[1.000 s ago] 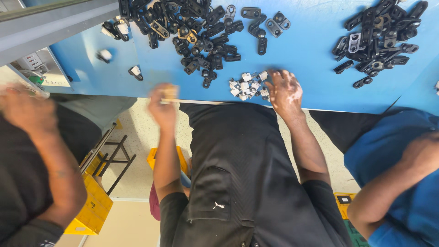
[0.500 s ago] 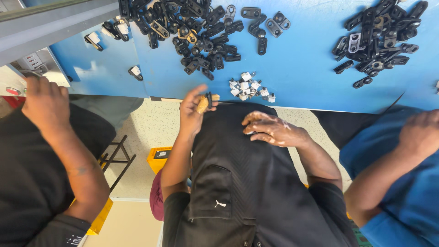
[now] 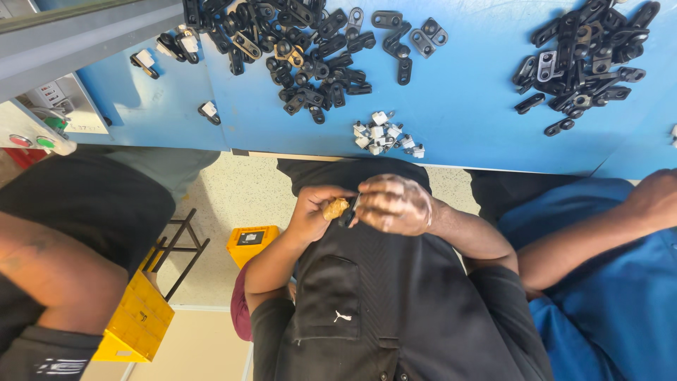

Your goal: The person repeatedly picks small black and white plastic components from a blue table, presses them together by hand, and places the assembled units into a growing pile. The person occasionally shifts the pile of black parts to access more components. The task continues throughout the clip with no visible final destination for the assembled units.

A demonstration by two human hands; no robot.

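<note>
Below blue table (image 3: 479, 120), small black part (image 3: 350, 210) pinched between closed left hand (image 3: 314, 212) and right hand (image 3: 395, 204).

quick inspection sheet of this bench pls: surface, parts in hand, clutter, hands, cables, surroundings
Surface: blue table, parts lying loose on it in heaps.
Job's things: small tan piece and a dark part held between both hands over the lap, away from the table.
Clutter: big heap of black parts, second black heap, small pile of white pieces, a few strays at the left.
Hands: left hand pinches the tan piece; right hand is closed over the dark part.
Cables: nothing seen.
Surroundings: yellow crate and yellow box on the floor; grey panel with a red and a green button; other people's arms at both edges.
</note>
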